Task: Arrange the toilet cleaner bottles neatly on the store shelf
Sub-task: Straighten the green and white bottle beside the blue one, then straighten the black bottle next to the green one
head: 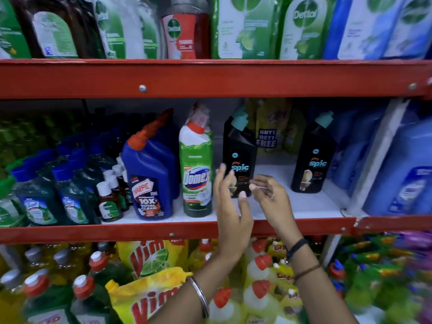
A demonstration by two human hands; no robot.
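Observation:
On the white middle shelf (301, 202) stand a blue Harpic bottle (149, 181), a green Domex bottle (197, 174), a black Spic bottle (239, 155) and a second black Spic bottle (312, 160) further right. My left hand (230, 206) is open, fingers spread, just in front of the first Spic bottle's left side. My right hand (268, 195) hovers at that bottle's lower right with fingers loosely curled and nothing in them. Neither hand grips a bottle.
Red shelf rails (210, 78) run above and below. Small dark green bottles (70, 195) crowd the left, big blue bottles (406, 174) the right. Yellow pouches (271, 127) stand behind the Spic bottles. Dettol bottles fill the top shelf, Vim packs (149, 256) the bottom one.

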